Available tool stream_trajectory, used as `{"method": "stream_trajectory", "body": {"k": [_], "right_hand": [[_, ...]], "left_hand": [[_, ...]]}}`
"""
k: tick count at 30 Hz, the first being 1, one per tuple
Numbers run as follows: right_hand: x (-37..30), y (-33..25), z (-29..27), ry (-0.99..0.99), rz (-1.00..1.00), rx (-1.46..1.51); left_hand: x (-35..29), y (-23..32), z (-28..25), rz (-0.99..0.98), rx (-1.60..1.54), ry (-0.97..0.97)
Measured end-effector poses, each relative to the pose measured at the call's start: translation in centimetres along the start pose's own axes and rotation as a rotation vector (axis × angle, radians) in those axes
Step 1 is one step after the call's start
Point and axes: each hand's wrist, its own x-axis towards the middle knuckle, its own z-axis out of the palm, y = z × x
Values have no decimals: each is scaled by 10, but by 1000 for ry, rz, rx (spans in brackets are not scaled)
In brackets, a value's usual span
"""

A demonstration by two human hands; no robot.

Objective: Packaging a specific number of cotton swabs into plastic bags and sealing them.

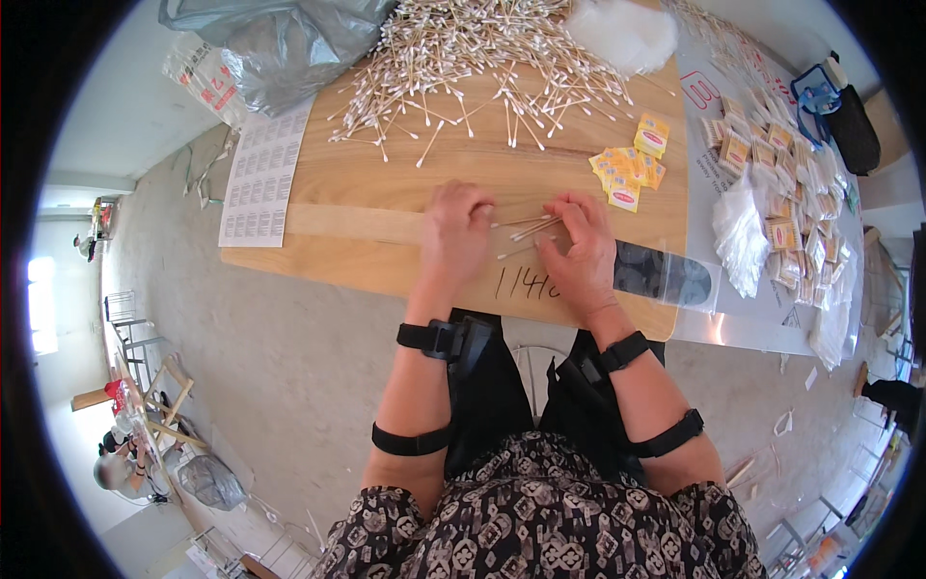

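A few cotton swabs [529,230] with wooden sticks lie low over the table between my hands. My right hand [585,253] has its thumb and fingers closed around one end of them. The white tips point toward my left hand [457,230], which is closed with its fingers curled down beside those tips. Whatever the left fingers hold, if anything, is hidden. Beyond both hands spreads a large loose pile of cotton swabs [463,58]. Small yellow-and-white printed cards [627,172] are bunched past my right hand.
A printed sheet [265,179] lies on the wooden table [357,256] at left, near a grey plastic bag [289,58]. White cotton wool [625,37] sits at the back. Filled swab packets [781,193] and clear bags [741,236] cover the right side. Far left, a person [116,471] sits.
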Motion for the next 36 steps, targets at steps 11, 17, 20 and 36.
{"method": "stream_trajectory", "body": {"k": [11, 17, 20, 36], "right_hand": [[4, -6, -3, -43, 36, 5], [5, -4, -3, -55, 38, -18], [5, -8, -3, -68, 45, -6], [1, 6, 1, 115, 49, 85]], "left_hand": [[66, -46, -34, -295, 489, 60], [97, -48, -29, -32, 465, -19], [111, -51, -34, 107, 512, 73], [58, -13, -2, 27, 266, -32]]}}
